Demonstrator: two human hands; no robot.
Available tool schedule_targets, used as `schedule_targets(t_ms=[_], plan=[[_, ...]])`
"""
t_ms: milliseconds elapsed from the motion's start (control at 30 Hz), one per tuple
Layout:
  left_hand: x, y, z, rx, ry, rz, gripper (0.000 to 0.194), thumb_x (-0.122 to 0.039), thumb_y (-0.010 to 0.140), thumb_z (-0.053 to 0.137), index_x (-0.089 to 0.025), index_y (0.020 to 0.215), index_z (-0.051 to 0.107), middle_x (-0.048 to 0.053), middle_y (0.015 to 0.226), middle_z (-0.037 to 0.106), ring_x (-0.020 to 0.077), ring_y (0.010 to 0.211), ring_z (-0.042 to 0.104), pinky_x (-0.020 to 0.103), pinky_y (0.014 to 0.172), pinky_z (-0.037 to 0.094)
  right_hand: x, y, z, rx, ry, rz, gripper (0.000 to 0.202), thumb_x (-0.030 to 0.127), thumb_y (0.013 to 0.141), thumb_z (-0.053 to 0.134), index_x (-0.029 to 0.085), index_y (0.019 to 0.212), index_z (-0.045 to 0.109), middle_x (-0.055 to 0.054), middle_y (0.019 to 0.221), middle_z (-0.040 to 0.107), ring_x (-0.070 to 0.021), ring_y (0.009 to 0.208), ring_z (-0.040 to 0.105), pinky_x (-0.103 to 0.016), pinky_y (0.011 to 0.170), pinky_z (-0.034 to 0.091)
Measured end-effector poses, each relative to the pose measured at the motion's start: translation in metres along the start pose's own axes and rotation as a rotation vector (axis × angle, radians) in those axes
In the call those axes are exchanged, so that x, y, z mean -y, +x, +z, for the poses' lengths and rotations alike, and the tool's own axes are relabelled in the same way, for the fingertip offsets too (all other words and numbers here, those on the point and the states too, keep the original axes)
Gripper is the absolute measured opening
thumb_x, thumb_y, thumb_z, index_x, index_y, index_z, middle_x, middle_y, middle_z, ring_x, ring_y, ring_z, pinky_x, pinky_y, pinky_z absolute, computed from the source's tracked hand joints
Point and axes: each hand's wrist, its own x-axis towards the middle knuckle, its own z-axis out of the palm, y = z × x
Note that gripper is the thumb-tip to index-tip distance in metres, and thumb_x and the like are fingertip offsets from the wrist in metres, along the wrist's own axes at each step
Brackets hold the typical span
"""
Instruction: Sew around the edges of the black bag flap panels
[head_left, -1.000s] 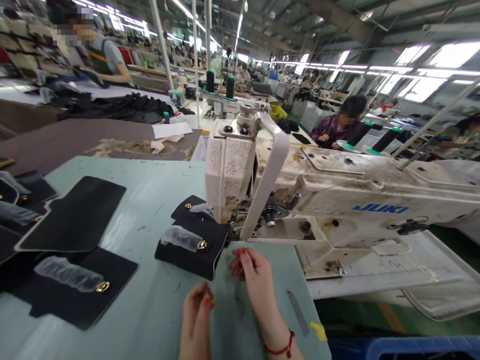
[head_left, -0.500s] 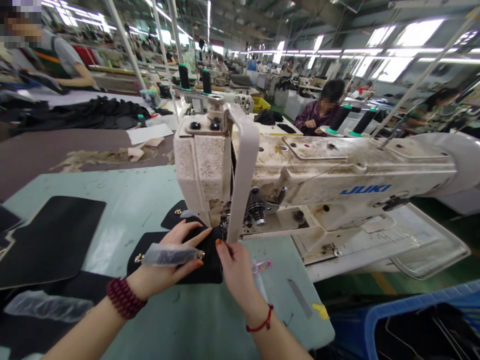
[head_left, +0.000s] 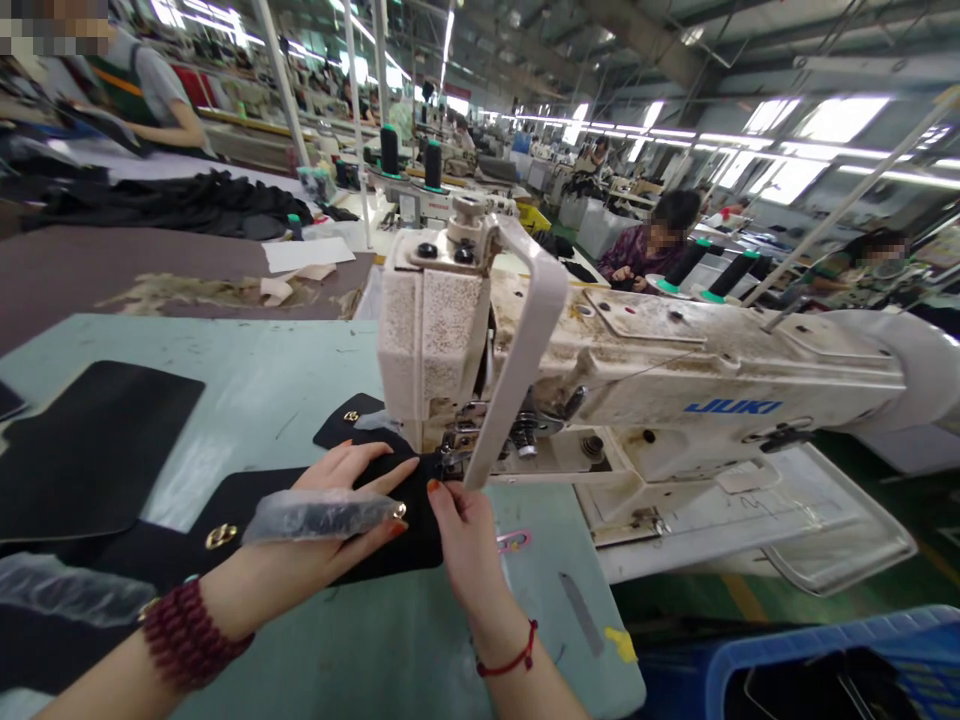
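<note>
Under the head of a white JUKI sewing machine point(head_left: 435, 340) lies a black fabric piece point(head_left: 409, 555) with gold fittings. My left hand point(head_left: 330, 510) rests on it with fingers spread, beneath a plastic-wrapped strap point(head_left: 319, 516) that crosses the back of the hand. Close to the needle area, my right hand point(head_left: 466, 530) pinches the fabric's right edge between thumb and forefinger. The needle itself is hard to make out behind the white guard arm point(head_left: 525, 350). Another black piece with a gold fitting point(head_left: 351, 416) lies just behind.
Large black panels point(head_left: 97, 450) cover the table's left side. At right lie a pink clip point(head_left: 514, 541), a grey strip point(head_left: 581, 612) and a yellow scrap point(head_left: 621, 644). A blue bin point(head_left: 832, 640) stands at lower right. Other people sit or stand beyond the machine.
The camera view has shifted. The black piece reaches further left, with its left gold fitting farther from my left hand. Both hands remain on the piece, and the guard arm looks more tilted.
</note>
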Motion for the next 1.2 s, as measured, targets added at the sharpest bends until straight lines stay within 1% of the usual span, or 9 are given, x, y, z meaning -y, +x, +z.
schedule_targets(t_ms=[200, 333, 500, 667, 767, 867, 1000, 1100, 1200], plan=[[-0.016, 0.008, -0.011, 0.003, 0.078, -0.035, 0.048, -0.048, 0.092, 0.051, -0.028, 0.135, 0.053, 0.011, 0.132, 0.053, 0.0309, 0.118, 0.051, 0.049, 0.101, 0.045, 0.002, -0.002, -0.007, 0.008, -0.017, -0.046, 0.048, 0.053, 0.085, 0.044, 0.008, 0.067, 0.044, -0.001, 0.063, 0.033, -0.0039, 0.061, 0.026, -0.016, 0.053, 0.018], [-0.021, 0.009, -0.014, 0.015, 0.108, -0.038, 0.048, -0.049, 0.093, 0.049, -0.027, 0.135, 0.054, 0.012, 0.131, 0.052, 0.0309, 0.117, 0.052, 0.049, 0.100, 0.046, -0.003, -0.008, -0.008, 0.014, -0.005, -0.066, 0.049, 0.053, 0.087, 0.043, 0.008, 0.069, 0.047, -0.002, 0.065, 0.037, -0.0045, 0.063, 0.029, -0.015, 0.055, 0.022], [-0.015, 0.011, -0.013, 0.030, 0.081, -0.041, 0.049, -0.049, 0.093, 0.048, -0.025, 0.136, 0.053, 0.012, 0.133, 0.052, 0.0309, 0.118, 0.052, 0.048, 0.100, 0.046, -0.005, -0.007, -0.004, -0.015, 0.005, -0.079, 0.050, 0.052, 0.088, 0.044, 0.006, 0.070, 0.051, -0.003, 0.065, 0.040, -0.0044, 0.062, 0.030, -0.015, 0.054, 0.024], [-0.004, 0.021, -0.009, 0.041, 0.061, -0.051, 0.049, -0.050, 0.093, 0.046, -0.020, 0.130, 0.058, 0.013, 0.134, 0.054, 0.0320, 0.119, 0.053, 0.049, 0.102, 0.045, -0.006, -0.006, -0.002, -0.056, 0.024, -0.102, 0.054, 0.057, 0.089, 0.044, 0.007, 0.070, 0.051, -0.003, 0.066, 0.045, -0.0042, 0.060, 0.036, -0.013, 0.051, 0.027], [0.002, 0.024, -0.006, 0.048, 0.032, -0.074, 0.049, -0.051, 0.093, 0.046, -0.021, 0.130, 0.058, 0.012, 0.134, 0.054, 0.0313, 0.119, 0.052, 0.048, 0.103, 0.044, -0.014, -0.013, -0.002, -0.006, 0.040, -0.113, 0.058, 0.063, 0.091, 0.041, 0.008, 0.074, 0.052, -0.004, 0.066, 0.049, -0.0054, 0.057, 0.045, -0.013, 0.052, 0.033], [0.007, 0.027, -0.005, 0.087, 0.001, -0.053, 0.055, -0.057, 0.089, 0.049, -0.020, 0.130, 0.058, 0.013, 0.135, 0.053, 0.0324, 0.121, 0.051, 0.048, 0.105, 0.043, -0.023, -0.021, -0.002, 0.049, 0.063, -0.110, 0.060, 0.066, 0.093, 0.037, 0.010, 0.076, 0.051, -0.005, 0.064, 0.053, -0.0087, 0.059, 0.055, -0.015, 0.056, 0.041], [0.010, 0.030, -0.005, 0.142, -0.034, -0.029, 0.063, -0.064, 0.085, 0.052, -0.019, 0.128, 0.060, 0.014, 0.134, 0.054, 0.0339, 0.122, 0.050, 0.050, 0.105, 0.042, -0.028, -0.026, -0.001, 0.035, 0.081, -0.127, 0.060, 0.065, 0.094, 0.038, 0.009, 0.075, 0.053, -0.007, 0.066, 0.057, -0.0091, 0.062, 0.058, -0.014, 0.059, 0.043], [0.008, 0.032, -0.007, 0.133, -0.044, -0.039, 0.060, -0.063, 0.085, 0.051, -0.022, 0.127, 0.061, 0.012, 0.134, 0.056, 0.0333, 0.120, 0.052, 0.049, 0.103, 0.043, -0.027, -0.026, 0.001, 0.023, 0.094, -0.111, 0.061, 0.066, 0.093, 0.038, 0.010, 0.076, 0.053, -0.007, 0.066, 0.057, -0.0090, 0.060, 0.058, -0.014, 0.058, 0.044], [0.007, 0.034, -0.010, 0.094, -0.061, -0.040, 0.054, -0.061, 0.083, 0.054, -0.028, 0.125, 0.062, 0.007, 0.132, 0.059, 0.0316, 0.117, 0.055, 0.047, 0.102, 0.044, -0.026, -0.025, 0.003, 0.010, 0.110, -0.099, 0.062, 0.066, 0.093, 0.038, 0.009, 0.078, 0.055, -0.007, 0.066, 0.058, -0.0089, 0.059, 0.057, -0.014, 0.056, 0.044]])
